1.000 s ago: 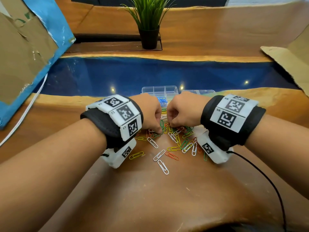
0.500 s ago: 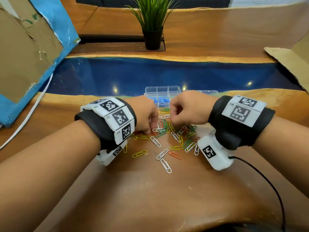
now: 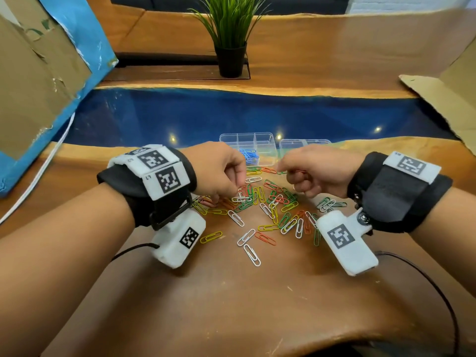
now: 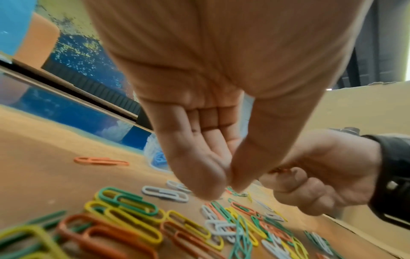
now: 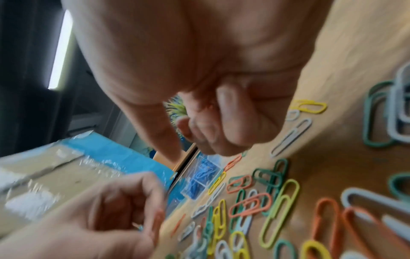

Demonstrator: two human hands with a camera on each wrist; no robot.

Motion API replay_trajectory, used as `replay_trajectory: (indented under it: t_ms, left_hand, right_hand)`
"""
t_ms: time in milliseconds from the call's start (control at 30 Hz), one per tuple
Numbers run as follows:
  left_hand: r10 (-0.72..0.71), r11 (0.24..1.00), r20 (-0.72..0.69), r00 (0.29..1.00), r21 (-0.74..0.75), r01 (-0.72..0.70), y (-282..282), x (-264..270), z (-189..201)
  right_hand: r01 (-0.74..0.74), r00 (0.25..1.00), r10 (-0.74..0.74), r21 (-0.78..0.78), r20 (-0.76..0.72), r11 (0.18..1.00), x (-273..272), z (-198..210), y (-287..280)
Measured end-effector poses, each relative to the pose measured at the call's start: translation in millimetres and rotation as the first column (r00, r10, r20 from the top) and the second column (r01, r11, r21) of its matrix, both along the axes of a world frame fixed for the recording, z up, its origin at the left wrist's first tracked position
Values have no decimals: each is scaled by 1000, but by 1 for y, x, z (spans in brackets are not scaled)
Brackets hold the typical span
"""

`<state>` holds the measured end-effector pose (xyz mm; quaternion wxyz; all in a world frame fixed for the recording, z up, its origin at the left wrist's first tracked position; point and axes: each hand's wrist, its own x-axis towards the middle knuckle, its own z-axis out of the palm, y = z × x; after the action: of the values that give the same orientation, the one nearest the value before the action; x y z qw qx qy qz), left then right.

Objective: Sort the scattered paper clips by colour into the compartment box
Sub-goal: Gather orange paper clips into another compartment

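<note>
Wooden table [image 3: 231, 305] bears scattered paper clips [image 3: 270, 202] beneath both hands, left hand [image 3: 219, 171] fingertips pinched together, right hand [image 3: 314, 168] pinching an orange clip [image 3: 298, 171]

left hand [image 3: 219, 171] fingers pinched, right hand [image 3: 316, 171] fisted

Little can be read. On the left wrist band [image 3: 152, 173], small characters are printed beside the square black-and-white coded markers: "L7" by the nearer marker and what looks like "L5" by the farther one. On the right wrist band [image 3: 401, 189], a tiny label sits by the far marker, too small to be made out.
</note>
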<state>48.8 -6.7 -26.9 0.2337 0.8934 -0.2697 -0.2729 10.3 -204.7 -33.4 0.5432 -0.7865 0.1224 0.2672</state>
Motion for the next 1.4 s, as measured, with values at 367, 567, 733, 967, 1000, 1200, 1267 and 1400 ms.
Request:
replay_trajectory:
  t_ms: [367, 567, 733, 967, 1000, 1200, 1267, 1400]
  left_hand:
    - [206, 959, -255, 945, -139, -247, 3, 1, -4]
    - [136, 989, -95, 986, -49, -142, 5, 7, -6]
    - [-88, 964, 180, 980, 264, 38, -1, -6, -5]
    - [-159, 936, 196, 968, 342, 85, -4, -9, -9]
    - [-163, 935, 193, 968, 344, 88, -4, -9, -9]
    - [-152, 928, 229, 961, 368, 59, -2, -7, -8]
    - [-161, 921, 243, 957, 386, 57, 0, -5, -7]
    - [-171, 914, 247, 954, 401, 60, -1, -6, -5]
  right_hand:
    - [-264, 914, 383, -519, 136, 813, -9, 5, 10]
    - [-274, 860, 506, -778, 64, 565, -13, -1, 17]
    - [-305, 860, 505, -723, 70, 619, -9, 3, 17]
    - [-35, 986, 65, -186, 156, 982, 4, 3, 13]
    - [-5, 986, 28, -141, 162, 990, 5, 1, 13]
    - [-86, 958, 189, -409, 217, 909, 5, -3, 16]
    - [-113, 917, 303, -561, 258, 820, 5, -4, 19]
    - [-141, 884, 411, -710, 225, 690, 6, -6, 24]
